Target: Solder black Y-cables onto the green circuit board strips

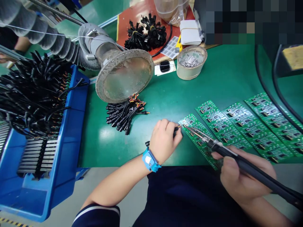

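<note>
The counter (163, 91) is lit brightly and fairly evenly by cool, whitish light, apparently from above. Pale glare is thrown back in soft patches from its green surface, and a whitish sheen is caught on the circuit boards (241, 119). A dull, mottled gleam is returned by the metal hood (125, 75). Fine detail is swallowed in the black cables (30, 91) and the dark clothing (180, 195). Shapes are stretched toward the edges, the right forearm (267, 211) is slightly softened, and the upper right is masked by coarse pixelation.
</note>
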`<action>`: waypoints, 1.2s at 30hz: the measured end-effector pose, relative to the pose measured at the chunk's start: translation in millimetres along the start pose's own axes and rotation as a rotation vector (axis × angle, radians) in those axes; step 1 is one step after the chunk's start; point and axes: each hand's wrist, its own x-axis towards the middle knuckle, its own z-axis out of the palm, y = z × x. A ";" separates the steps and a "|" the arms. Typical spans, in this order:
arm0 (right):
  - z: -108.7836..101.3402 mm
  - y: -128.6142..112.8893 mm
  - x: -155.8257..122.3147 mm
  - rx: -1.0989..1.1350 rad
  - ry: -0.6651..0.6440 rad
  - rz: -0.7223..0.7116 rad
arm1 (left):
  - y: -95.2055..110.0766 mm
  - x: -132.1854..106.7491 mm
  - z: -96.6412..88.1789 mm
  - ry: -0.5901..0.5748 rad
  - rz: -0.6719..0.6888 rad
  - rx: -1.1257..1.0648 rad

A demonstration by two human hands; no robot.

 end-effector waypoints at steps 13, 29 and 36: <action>-0.8 -3.3 5.9 -0.004 -0.069 -0.160 | -29.7 11.8 -25.3 -0.183 0.130 -0.326; -0.2 -4.4 3.1 0.007 -0.168 -0.140 | -27.3 16.9 -31.6 -0.237 0.176 -0.349; -1.8 -5.0 -2.4 0.001 -0.206 -0.036 | -16.0 11.5 -22.1 -0.158 0.058 -0.305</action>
